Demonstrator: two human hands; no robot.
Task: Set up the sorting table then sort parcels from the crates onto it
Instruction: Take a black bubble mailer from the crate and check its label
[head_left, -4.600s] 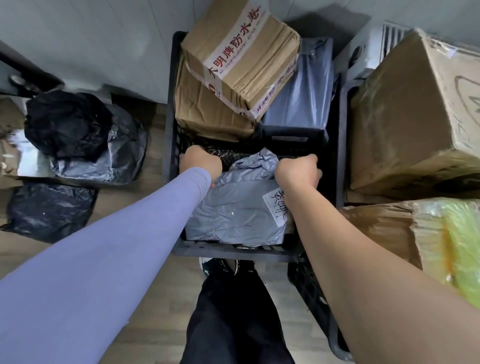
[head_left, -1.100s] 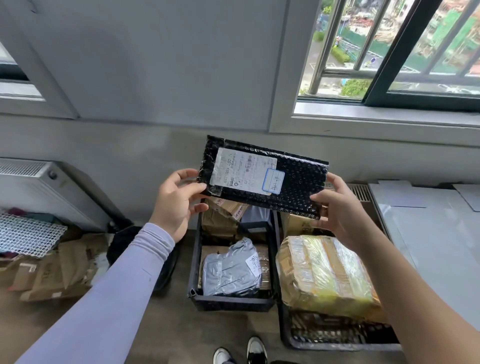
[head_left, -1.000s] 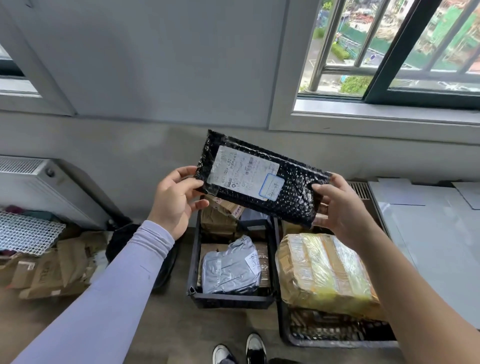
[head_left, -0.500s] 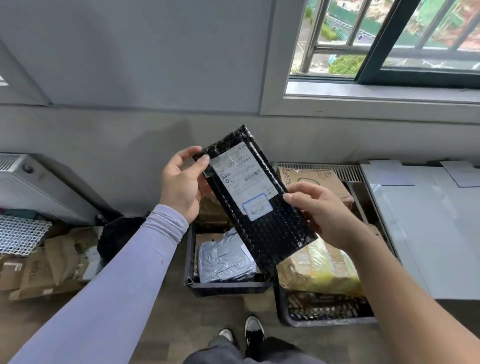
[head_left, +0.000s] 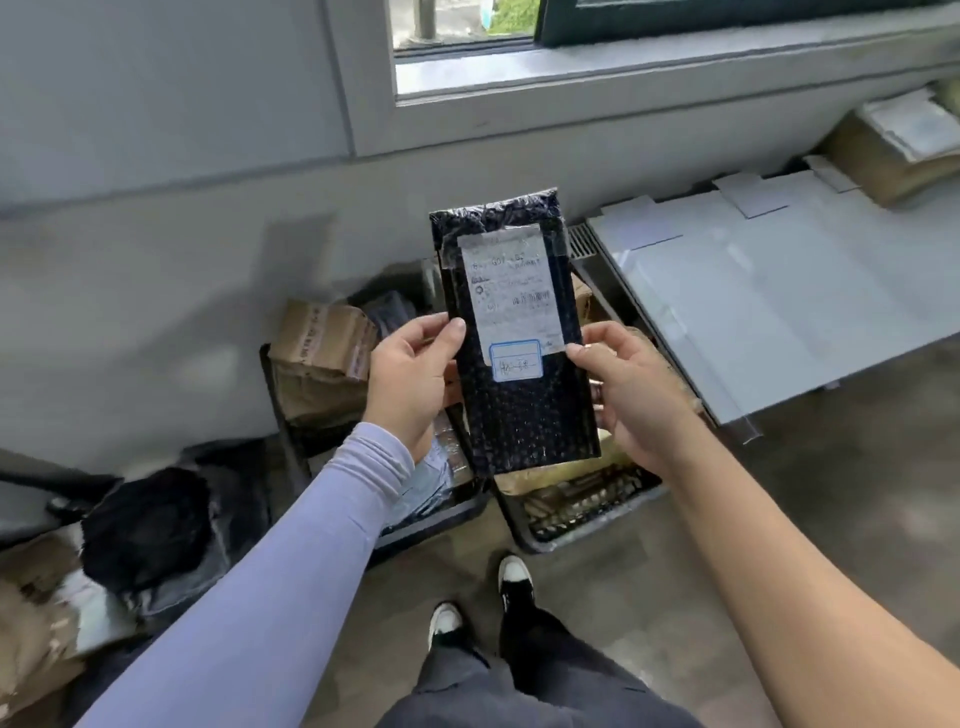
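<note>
Both hands (head_left: 410, 384) hold black parcel (head_left: 519, 374) upright, lengthwise.

Black bubble-wrap parcel (head_left: 524, 395) glossy, paper label (head_left: 511, 296); table (head_left: 779, 291) smooth, glossy grey.

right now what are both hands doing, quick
Left hand: grips the left edge of the black bubble mailer.
Right hand: grips the mailer's right edge, thumb on its front.

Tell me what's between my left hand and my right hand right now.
In the head view, the black bubble mailer stands upright between your left hand and right hand, pinched at both side edges.
</note>
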